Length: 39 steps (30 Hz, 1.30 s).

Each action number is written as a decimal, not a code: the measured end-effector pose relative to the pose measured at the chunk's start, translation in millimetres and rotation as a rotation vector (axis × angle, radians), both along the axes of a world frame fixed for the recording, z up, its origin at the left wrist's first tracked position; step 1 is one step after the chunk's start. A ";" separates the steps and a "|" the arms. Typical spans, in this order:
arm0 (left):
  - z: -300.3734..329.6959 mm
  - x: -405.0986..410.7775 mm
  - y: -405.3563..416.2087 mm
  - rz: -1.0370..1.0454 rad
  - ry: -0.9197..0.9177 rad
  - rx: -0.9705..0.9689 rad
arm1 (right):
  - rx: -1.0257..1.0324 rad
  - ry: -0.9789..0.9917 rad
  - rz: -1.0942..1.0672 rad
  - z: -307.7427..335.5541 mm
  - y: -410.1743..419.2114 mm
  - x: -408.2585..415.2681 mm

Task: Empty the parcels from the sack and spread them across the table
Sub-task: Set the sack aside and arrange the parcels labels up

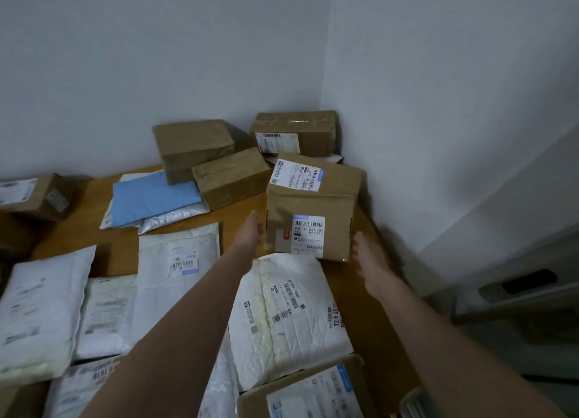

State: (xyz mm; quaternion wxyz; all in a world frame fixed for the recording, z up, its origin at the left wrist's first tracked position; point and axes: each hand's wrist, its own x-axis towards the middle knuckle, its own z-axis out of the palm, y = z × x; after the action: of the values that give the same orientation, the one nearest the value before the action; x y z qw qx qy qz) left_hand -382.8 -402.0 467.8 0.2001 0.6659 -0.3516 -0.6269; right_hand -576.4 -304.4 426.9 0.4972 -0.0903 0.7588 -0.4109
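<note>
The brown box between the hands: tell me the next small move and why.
Probably draw both hands back and leave it. The brown box appears to rest on the table, while the left hand and right hand sit open at its sides, gripping nothing; its near edge seems to overlap the white mailer.

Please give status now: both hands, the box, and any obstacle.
Left hand and right hand open, flanking the box. Box tilted on table. White mailer close in front.
</note>
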 end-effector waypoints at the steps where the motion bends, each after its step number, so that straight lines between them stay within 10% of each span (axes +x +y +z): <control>1: -5.0 3.1 2.4 -0.025 -0.017 0.008 | 0.024 -0.007 0.041 -1.7 5.3 2.4; 23: 0.1 -23.5 -2.7 -0.143 0.069 -0.111 | -0.111 -0.056 0.085 -7.3 0.1 -11.4; 31: 17.6 -58.3 -1.2 -0.272 0.106 -0.260 | -0.057 0.356 -0.411 -4.3 26.7 -25.0; 39: -6.0 -71.8 3.6 -0.364 -0.070 -0.127 | 0.077 0.718 -0.281 -15.5 38.9 -36.8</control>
State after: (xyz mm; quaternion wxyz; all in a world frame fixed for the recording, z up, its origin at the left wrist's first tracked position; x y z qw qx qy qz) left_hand -454.5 -398.4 461.7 0.1129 0.5988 -0.5119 -0.6055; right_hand -613.2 -265.4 411.4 0.1415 -0.1049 0.9045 -0.3884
